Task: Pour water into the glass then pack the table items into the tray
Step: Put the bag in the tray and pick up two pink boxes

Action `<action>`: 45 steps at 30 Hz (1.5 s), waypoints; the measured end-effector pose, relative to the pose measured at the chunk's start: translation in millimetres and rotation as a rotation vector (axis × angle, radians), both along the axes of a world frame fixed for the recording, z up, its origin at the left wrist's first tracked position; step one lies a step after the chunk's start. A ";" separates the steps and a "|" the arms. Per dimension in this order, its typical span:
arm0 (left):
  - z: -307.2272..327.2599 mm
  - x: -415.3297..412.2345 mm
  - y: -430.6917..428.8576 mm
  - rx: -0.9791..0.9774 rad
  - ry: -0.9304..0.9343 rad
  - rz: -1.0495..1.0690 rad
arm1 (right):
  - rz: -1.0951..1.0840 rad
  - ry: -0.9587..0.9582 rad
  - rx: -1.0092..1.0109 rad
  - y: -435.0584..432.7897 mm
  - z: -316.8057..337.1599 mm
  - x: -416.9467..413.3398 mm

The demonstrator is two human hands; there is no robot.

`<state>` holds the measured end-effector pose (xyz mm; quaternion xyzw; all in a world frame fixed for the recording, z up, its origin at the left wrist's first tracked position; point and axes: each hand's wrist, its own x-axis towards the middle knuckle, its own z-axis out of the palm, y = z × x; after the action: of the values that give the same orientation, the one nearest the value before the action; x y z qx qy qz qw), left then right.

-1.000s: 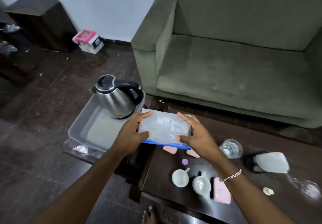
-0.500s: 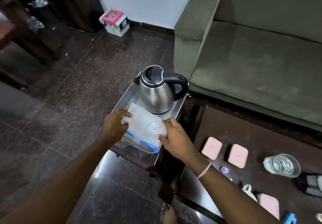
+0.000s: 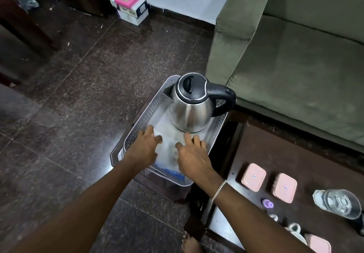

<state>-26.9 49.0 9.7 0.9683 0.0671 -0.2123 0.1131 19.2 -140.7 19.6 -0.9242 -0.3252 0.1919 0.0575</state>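
A grey perforated tray (image 3: 146,114) sits on a low stand left of the dark table (image 3: 258,146). A steel kettle (image 3: 190,106) with a black lid and handle stands at the tray's far end. A clear plastic bag (image 3: 169,149) with a blue zip edge lies flat in the tray's near half. My left hand (image 3: 144,147) and my right hand (image 3: 192,155) lie on either side of the bag, fingers spread and flat on it. A glass (image 3: 337,203) holding water stands on the table at the right.
On the table are two pink lidded boxes (image 3: 253,177) (image 3: 284,187), a small purple cap (image 3: 267,203), white cups (image 3: 294,229) and a third pink box (image 3: 319,244). A green sofa (image 3: 295,55) stands behind. A pink-lidded carton (image 3: 129,4) sits by the wall.
The bag went from held above the table to lying in the tray in front of the kettle. Both hands have loosened from gripping its edges to lying flat on it.
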 end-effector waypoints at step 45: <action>-47.5 53.5 -314.7 -0.093 0.029 -0.508 | -0.399 0.102 -0.073 -368.1 -56.9 1.5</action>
<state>26.6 -265.7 -37.7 0.9447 -0.1867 -0.2505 0.0994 20.7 -508.7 -37.2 -0.9608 -0.1252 0.2349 0.0774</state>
